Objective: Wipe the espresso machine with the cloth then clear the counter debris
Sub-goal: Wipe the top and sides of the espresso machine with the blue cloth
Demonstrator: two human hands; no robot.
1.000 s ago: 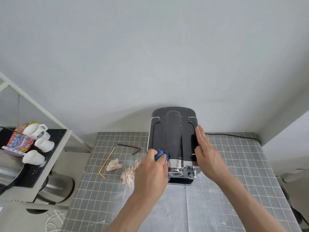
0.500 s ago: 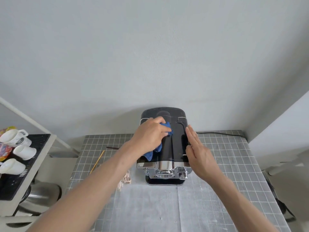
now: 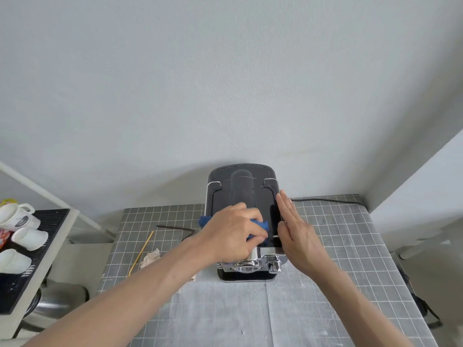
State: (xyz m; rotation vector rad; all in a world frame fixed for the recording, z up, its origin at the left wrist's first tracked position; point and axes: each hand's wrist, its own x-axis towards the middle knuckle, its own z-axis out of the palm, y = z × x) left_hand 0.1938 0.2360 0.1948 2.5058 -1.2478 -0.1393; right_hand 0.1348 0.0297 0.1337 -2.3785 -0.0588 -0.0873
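A black espresso machine with a chrome front stands against the wall on the grey tiled counter. My left hand grips a blue cloth and presses it on the front half of the machine's top. My right hand lies flat, fingers straight, against the machine's right side. Debris lies left of the machine: a crumpled paper scrap, a yellow stick and a dark bent stick. My left forearm hides part of a second scrap.
A black power cord runs along the wall to the right. A side rack at the left holds white cups on a black mat. A metal bin sits below it. A white ledge rises at the right.
My left hand swept the cloth from the front of the machine's top to its back, then drew it forward again toward the front right. My right hand has stayed against the machine's side.
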